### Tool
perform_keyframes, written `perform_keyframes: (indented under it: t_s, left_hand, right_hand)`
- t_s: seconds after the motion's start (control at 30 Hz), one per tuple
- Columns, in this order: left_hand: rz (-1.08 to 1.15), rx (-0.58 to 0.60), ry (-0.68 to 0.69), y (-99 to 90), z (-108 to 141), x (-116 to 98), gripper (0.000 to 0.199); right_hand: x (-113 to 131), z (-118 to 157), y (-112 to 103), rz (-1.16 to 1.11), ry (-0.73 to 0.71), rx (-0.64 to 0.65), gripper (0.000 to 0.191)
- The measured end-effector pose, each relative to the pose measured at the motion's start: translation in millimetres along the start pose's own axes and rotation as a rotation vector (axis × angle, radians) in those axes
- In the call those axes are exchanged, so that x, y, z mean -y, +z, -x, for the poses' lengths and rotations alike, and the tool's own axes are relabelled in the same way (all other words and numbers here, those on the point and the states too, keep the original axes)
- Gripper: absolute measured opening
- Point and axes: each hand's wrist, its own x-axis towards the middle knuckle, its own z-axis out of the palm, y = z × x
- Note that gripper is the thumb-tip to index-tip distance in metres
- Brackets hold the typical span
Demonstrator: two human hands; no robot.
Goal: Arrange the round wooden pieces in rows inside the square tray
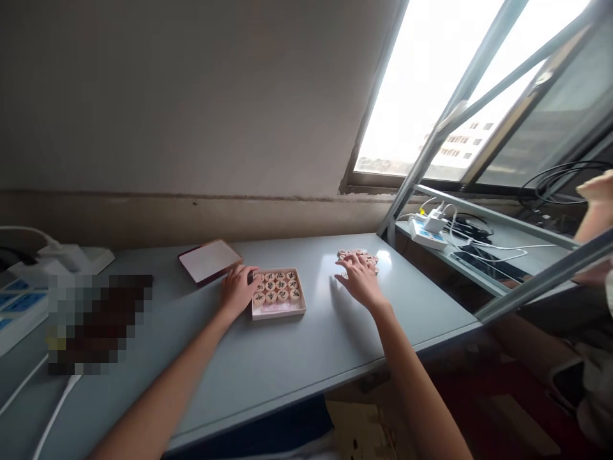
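An open box (279, 313) on the grey desk holds rows of round wooden pieces (280, 285) with dark characters; its near strip shows no pieces. My left hand (239, 289) is at the box's left edge, and whether its fingers grip anything cannot be made out. To the right, my right hand (360, 279) hovers with fingers spread over a group of loose round pieces (372, 260), partly hiding them. Nothing shows between its fingers. The box lid (209, 260) lies left of the box, its pale inside facing up.
Power strips with white plugs stand at the far left (22, 300) and on a shelf at the right (428, 234). A metal frame (407, 198) rises at the desk's right end. Another person's hand (598, 191) shows at the right edge.
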Motion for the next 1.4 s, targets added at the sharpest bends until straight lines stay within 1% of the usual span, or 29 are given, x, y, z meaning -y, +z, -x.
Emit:
perform_keyframes:
  t_s: [0.07, 0.13, 0.2, 0.23, 0.3, 0.33, 0.43, 0.5, 0.57, 0.63, 0.7, 0.8, 0.9, 0.97, 1.1, 1.2, 1.4]
  left_hand:
    - [0.011, -0.018, 0.016, 1.5, -4, 7, 0.024]
    - [0.006, -0.043, 0.038, 3.1, -6, 10, 0.023]
    - [-0.003, -0.054, 0.049, 3.8, -6, 10, 0.023]
    - [-0.005, -0.053, 0.049, 3.7, -5, 10, 0.023]
    - [-0.007, -0.042, 0.043, 2.7, -4, 8, 0.023]
    - [-0.006, -0.036, 0.041, 2.0, -3, 7, 0.023]
    - [-0.007, -0.019, 0.04, -0.2, -2, 6, 0.023]
    - [-0.009, -0.011, 0.04, -1.3, -1, 5, 0.023]
    - [-0.009, -0.005, 0.036, -2.1, -1, 5, 0.023]
    - [-0.009, 0.002, 0.028, -2.8, 0, 4, 0.024]
    - [-0.008, 0.007, 0.023, -3.4, 1, 3, 0.024]
    - [-0.011, 0.01, 0.018, -4.1, 1, 0, 0.023]
    - [-0.027, 0.01, 0.007, -5.0, 2, -3, 0.022]
    - [-0.037, 0.004, 0.005, -5.8, 2, -4, 0.022]
    - [-0.054, 0.011, 0.003, -7.8, 3, -6, 0.021]
    - [-0.061, 0.011, 0.0, -8.5, 3, -7, 0.021]
    - [-0.069, 0.009, 0.005, -7.9, 3, -5, 0.021]
  right_hand:
    - [-17, 15, 7, 0.048, 0.041, 0.021, 0.028]
    - [-26, 26, 11, 0.027, 0.024, 0.016, 0.028]
    - [-25, 33, 10, -0.033, -0.02, -0.017, 0.026]
    - [-21, 34, 8, -0.076, -0.038, -0.033, 0.024]
    - [-5, 34, 3, -0.199, -0.073, -0.041, 0.025]
    - [6, 33, -1, -0.274, -0.104, -0.025, 0.026]
    - [49, 27, -11, -0.453, -0.279, 0.068, 0.031]
    - [78, 22, -15, -0.474, -0.408, 0.107, 0.031]
    - [103, 16, -14, -0.45, -0.493, 0.116, 0.03]
    - [120, 12, -10, -0.435, -0.545, 0.123, 0.028]
    - [128, 9, -6, -0.446, -0.578, 0.137, 0.025]
    - [128, 10, -1, -0.472, -0.586, 0.152, 0.024]
    - [124, 13, -2, -0.487, -0.518, 0.122, 0.024]
    - [122, 16, -3, -0.496, -0.498, 0.109, 0.023]
    - [126, 20, -4, -0.501, -0.567, 0.127, 0.023]
    - [130, 21, -4, -0.495, -0.599, 0.117, 0.026]
    - [127, 22, -1, -0.463, -0.545, 0.074, 0.028]
